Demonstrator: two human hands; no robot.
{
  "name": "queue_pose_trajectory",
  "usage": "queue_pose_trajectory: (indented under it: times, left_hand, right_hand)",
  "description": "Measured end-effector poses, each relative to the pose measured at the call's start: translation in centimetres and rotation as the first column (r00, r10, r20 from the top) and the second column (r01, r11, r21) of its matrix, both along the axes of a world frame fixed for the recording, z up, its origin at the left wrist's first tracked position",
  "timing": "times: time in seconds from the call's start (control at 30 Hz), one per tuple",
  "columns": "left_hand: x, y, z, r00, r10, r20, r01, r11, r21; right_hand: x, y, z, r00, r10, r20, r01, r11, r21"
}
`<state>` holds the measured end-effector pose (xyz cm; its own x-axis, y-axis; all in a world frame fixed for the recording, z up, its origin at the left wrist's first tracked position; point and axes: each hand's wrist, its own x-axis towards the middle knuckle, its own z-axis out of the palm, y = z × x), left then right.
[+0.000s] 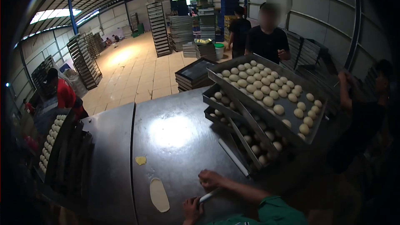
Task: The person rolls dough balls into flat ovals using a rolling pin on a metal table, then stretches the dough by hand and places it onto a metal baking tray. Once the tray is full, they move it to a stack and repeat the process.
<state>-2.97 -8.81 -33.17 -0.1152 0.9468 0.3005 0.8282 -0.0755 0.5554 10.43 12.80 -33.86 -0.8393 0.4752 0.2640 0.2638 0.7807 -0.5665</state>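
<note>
My left hand (192,210) is at the bottom of the view, its fingers closed at the near end of a pale rolling pin (209,195). Farther up, my right hand (210,179) is closed over the metal table (171,150), with a small pale bit showing at its fingers; what it holds is mostly hidden. The pin's other end disappears by my right forearm. Left of my hands lies a flat, long oval of dough (159,195). A small yellow piece (141,160) rests above that oval.
Stacked trays (266,93) with several dough balls stand at the right, beside a long pale rod (233,157). Another tray of balls (52,141) is at the left. A person in black (266,41) stands behind the stack; another person (368,112) is at the right edge.
</note>
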Motion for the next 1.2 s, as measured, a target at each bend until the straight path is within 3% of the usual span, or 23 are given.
queue_pose_trajectory:
  times: [0.03, 0.07, 0.13, 0.23, 0.27, 0.3, 0.33, 0.37, 0.4, 0.43, 0.47, 0.53, 0.57, 0.67, 0.73, 0.77, 0.8, 0.83, 0.87, 1.0, 1.13, 1.2]
  left_hand:
    - [0.4, 0.1, 0.5, 0.999, 0.022, -0.039, -0.022, 1.0, -0.003]
    - [0.8, -0.1, 0.9, 0.998, 0.03, -0.048, -0.03, 1.0, 0.003]
    - [0.9, -0.1, 1.9, 0.999, 0.027, 0.036, -0.027, 1.0, -0.006]
    - [1.5, 0.2, 3.6, 0.997, 0.073, 0.022, -0.073, 0.997, 0.012]
    - [1.2, -0.1, 2.9, 0.989, 0.084, 0.12, -0.057, 0.976, -0.212]
    - [1.3, 0.1, 2.2, 0.979, 0.158, 0.131, -0.127, 0.968, -0.216]
    - [0.8, 0.3, 1.5, 0.992, 0.084, 0.091, -0.075, 0.992, -0.102]
    - [-0.1, -0.3, 1.1, 0.999, 0.041, 0.03, -0.041, 0.999, 0.003]
    - [-0.1, -0.5, 1.0, 0.998, 0.055, 0.035, -0.056, 0.998, 0.005]
    - [0.1, -0.5, 0.9, 0.997, 0.062, 0.04, -0.063, 0.998, 0.011]
    - [0.2, -0.6, 0.7, 0.996, 0.081, 0.025, -0.081, 0.997, -0.005]
    - [0.4, -1.3, 1.2, 0.988, 0.151, 0.019, -0.15, 0.989, -0.013]
    - [0.3, -1.3, 1.2, 0.992, 0.119, 0.029, -0.119, 0.993, -0.009]
    - [0.5, -2.1, 1.5, 0.996, 0.077, 0.045, -0.076, 0.997, -0.007]
    - [0.0, -1.9, 1.4, 0.998, 0.057, 0.04, -0.056, 0.998, -0.009]
    - [0.1, -1.9, 1.3, 0.996, 0.059, 0.059, -0.06, 0.998, 0.009]
    - [0.1, -2.0, 1.2, 0.995, 0.056, 0.08, -0.058, 0.998, 0.027]
    - [0.1, -2.2, 1.1, 0.996, 0.039, 0.081, -0.042, 0.999, 0.03]
    - [0.1, -2.3, 1.0, 0.996, 0.042, 0.077, -0.045, 0.998, 0.038]
    - [-0.2, -2.3, -0.5, 0.996, 0.018, 0.091, -0.024, 0.997, 0.068]
    - [-0.7, -1.8, -1.8, 0.99, -0.005, 0.141, -0.015, 0.99, 0.14]
    - [-0.5, -0.9, -3.4, 0.99, -0.037, 0.138, 0.008, 0.978, 0.208]
  right_hand:
    - [-0.3, 0.0, -0.1, 0.992, 0.058, 0.108, -0.058, 0.998, -0.003]
    - [-0.2, 0.0, -0.2, 0.993, 0.065, 0.1, -0.066, 0.998, 0.003]
    - [0.2, 0.8, -0.1, 1.0, 0.031, -0.003, -0.031, 0.986, -0.166]
    - [1.1, 1.2, -1.0, 0.996, -0.029, -0.085, 0.016, 0.988, -0.151]
    - [1.4, 1.4, -1.1, 0.988, -0.077, -0.135, 0.078, 0.997, 0.006]
    - [1.7, 1.4, -1.6, 0.951, -0.263, -0.164, 0.209, 0.935, -0.287]
    - [1.6, 1.4, -3.4, 0.907, -0.406, -0.115, 0.28, 0.782, -0.557]
    - [1.7, 2.7, -8.1, 0.842, -0.494, -0.219, 0.279, 0.745, -0.606]
    - [2.4, 3.0, -5.7, 0.832, -0.53, -0.168, 0.362, 0.746, -0.559]
    - [2.3, 1.8, -3.5, 0.712, -0.677, -0.187, 0.237, 0.483, -0.843]
    - [3.1, 2.9, -4.6, 0.739, -0.644, -0.196, 0.28, 0.559, -0.78]
    - [3.9, 3.8, -5.3, 0.786, -0.573, -0.231, 0.202, 0.592, -0.78]
    - [3.7, 3.4, -4.4, 0.774, -0.586, -0.241, 0.135, 0.525, -0.841]
    - [3.3, 3.4, -3.9, 0.804, -0.563, -0.194, 0.249, 0.614, -0.749]
    - [2.3, 3.0, -1.4, 0.902, -0.432, -0.013, 0.374, 0.794, -0.479]
    - [1.8, 2.1, -0.3, 0.898, -0.441, -0.014, 0.381, 0.792, -0.477]
    - [1.1, 0.7, 0.8, 0.944, -0.316, 0.094, 0.329, 0.921, -0.209]
    - [0.4, -0.9, 2.2, 0.947, -0.217, 0.236, 0.209, 0.976, 0.059]
    - [-0.4, -3.1, 4.2, 0.928, -0.237, 0.287, 0.217, 0.971, 0.098]
    - [-1.9, -4.4, 0.7, 0.883, -0.403, 0.241, 0.369, 0.913, 0.176]
    - [-1.6, -2.5, -2.5, 0.95, -0.305, 0.068, 0.279, 0.926, 0.254]
    - [-1.3, -2.1, -1.8, 0.952, -0.279, 0.126, 0.256, 0.952, 0.17]
